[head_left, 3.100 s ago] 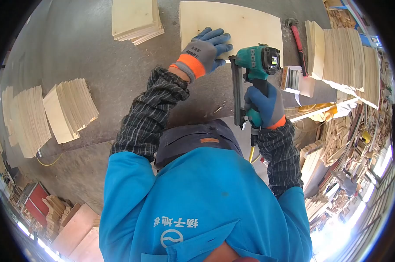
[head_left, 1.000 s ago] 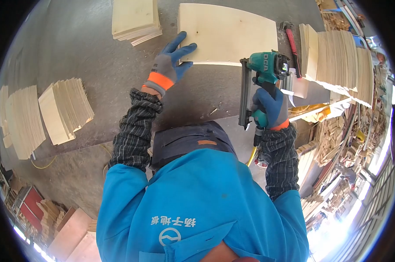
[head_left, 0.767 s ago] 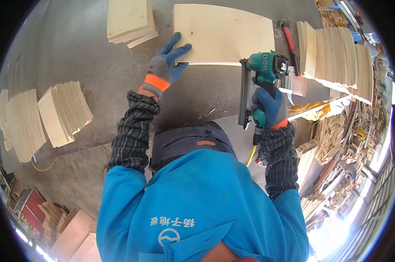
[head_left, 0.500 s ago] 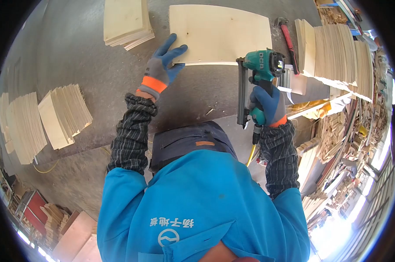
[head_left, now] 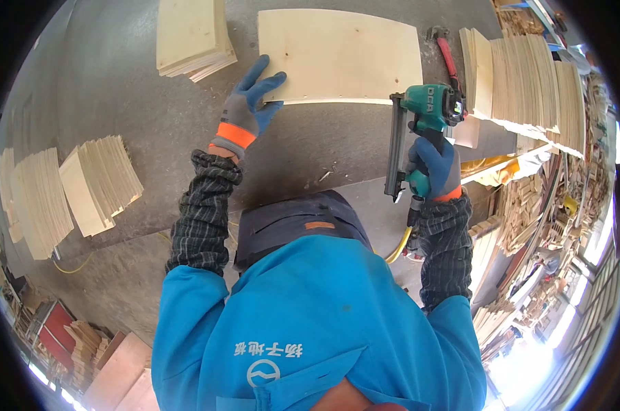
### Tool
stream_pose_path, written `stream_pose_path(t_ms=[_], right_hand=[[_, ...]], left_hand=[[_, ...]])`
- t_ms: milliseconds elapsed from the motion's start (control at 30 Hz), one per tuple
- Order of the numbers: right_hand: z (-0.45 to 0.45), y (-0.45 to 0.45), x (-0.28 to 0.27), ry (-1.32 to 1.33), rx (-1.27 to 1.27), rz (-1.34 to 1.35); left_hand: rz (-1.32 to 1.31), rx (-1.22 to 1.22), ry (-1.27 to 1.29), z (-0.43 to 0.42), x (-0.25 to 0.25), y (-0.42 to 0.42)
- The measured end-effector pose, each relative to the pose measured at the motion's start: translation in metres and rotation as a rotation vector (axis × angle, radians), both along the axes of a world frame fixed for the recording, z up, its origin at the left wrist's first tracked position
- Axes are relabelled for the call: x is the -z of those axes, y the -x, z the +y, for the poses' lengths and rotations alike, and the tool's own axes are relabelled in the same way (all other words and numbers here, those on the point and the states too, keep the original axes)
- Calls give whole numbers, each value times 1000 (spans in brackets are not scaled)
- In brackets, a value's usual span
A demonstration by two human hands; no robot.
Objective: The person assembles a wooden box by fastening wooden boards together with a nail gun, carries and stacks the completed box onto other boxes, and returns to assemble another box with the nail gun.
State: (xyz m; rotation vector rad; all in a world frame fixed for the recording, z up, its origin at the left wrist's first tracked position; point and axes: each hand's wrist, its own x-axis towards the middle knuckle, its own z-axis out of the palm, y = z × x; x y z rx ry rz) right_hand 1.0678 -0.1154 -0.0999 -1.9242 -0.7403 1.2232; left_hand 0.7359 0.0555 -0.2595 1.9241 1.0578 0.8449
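Observation:
A pale rectangular wooden board lies flat on the dark table. My left hand, in a grey and blue glove, rests at the board's lower left corner with its fingers spread. In my gloved right hand is a green nail gun, gripped by its handle. The gun's nose sits at the board's lower right corner, and its long black magazine points down toward my body. From the base of the handle runs a yellow air hose.
A red-handled hammer lies right of the board. Beyond it stand rows of thin wooden boards. Another board stack lies at the upper left, with more piles at the table's left. Small scraps lie near the front edge.
The nail gun and my right hand have moved right, to the board's right corner. The board and my left hand have shifted slightly left.

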Motion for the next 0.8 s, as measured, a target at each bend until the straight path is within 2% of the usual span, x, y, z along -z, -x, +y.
stream_pose_path(t_ms=[67,367,533,800], right_hand=[[0,-3,2,14,55,29],[-2,-15,13,-9,85,129],[-1,-18,13,-12,72,203],[-7,-35,-4,-37,88,43]], left_hand=[[-34,-4,46,-1,-1,-2],[3,-22,-75,1,2,-3],[17,-11,-21,0,1,-2],[24,-13,-19,0,-3,-3]])
